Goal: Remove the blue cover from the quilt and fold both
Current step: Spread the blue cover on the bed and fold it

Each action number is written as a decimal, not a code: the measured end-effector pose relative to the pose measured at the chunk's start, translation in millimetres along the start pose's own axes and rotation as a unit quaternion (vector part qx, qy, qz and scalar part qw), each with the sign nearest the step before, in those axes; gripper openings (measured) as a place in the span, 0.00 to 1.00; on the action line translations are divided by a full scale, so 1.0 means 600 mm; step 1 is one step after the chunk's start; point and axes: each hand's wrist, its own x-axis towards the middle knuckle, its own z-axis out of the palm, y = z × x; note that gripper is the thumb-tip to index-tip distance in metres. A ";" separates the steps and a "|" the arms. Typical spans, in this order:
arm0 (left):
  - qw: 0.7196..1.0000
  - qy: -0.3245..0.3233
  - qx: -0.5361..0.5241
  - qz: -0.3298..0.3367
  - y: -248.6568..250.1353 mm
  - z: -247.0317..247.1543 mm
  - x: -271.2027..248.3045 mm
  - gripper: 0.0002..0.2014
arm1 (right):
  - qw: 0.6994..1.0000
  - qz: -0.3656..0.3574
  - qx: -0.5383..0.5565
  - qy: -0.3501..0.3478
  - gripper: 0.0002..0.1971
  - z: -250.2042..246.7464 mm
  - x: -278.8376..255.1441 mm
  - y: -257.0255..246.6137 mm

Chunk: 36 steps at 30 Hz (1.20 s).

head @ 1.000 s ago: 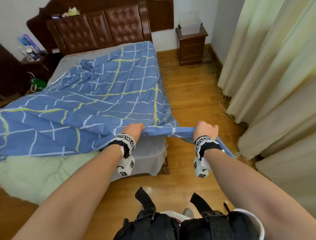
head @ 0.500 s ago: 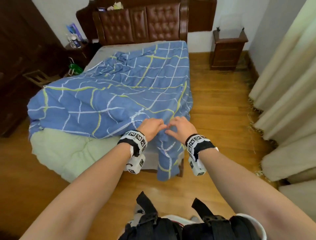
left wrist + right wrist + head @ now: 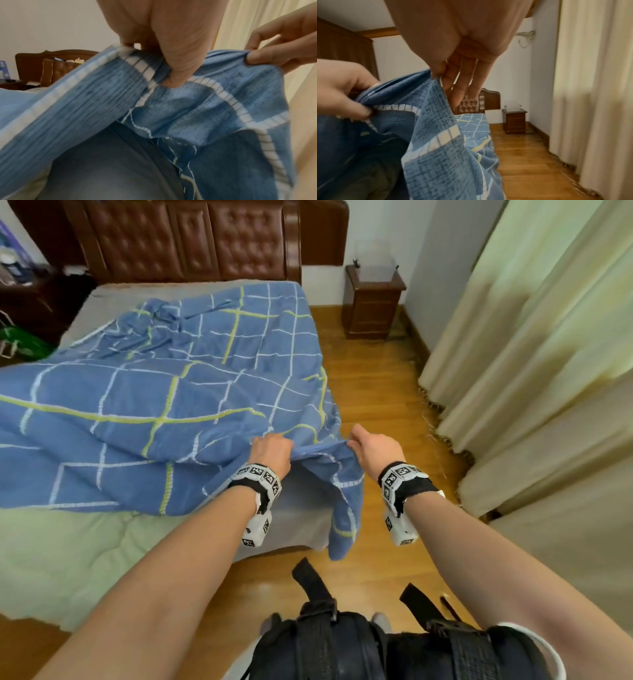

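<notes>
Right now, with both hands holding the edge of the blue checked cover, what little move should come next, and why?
Probably draw the hands apart to pull the edge taut. The left hand and right hand pinch the blue checked cover close together, so its edge sags between them and a corner hangs toward the wooden floor. The pale green quilt already lies bare, so folding seems next.

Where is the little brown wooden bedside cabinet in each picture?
Head view: the little brown wooden bedside cabinet stands at upper right of centre, against the wall, right of the padded brown headboard.
Left wrist view: not in it; the blue checked cover and both hands fill the frame.
Right wrist view: right of centre, by the wall.
Shared landmark: the headboard, seen in all three.
</notes>
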 end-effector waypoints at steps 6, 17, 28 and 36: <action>0.998 -0.026 0.013 -0.049 -0.081 0.033 -0.016 0.13 | 0.970 0.241 -0.027 0.023 0.08 0.003 -0.073 0.043; 0.951 -0.013 -0.288 -0.113 -0.147 -0.049 -0.036 0.15 | 0.932 0.344 0.110 0.013 0.09 0.082 -0.033 -0.024; 0.925 -0.029 -0.349 -0.146 -0.177 -0.036 -0.044 0.08 | 0.956 -0.033 0.291 -0.027 0.15 0.126 0.015 -0.203; 0.907 -0.041 -0.412 -0.082 -0.240 -0.024 -0.021 0.08 | 0.980 -0.132 0.104 0.107 0.05 0.150 0.068 -0.270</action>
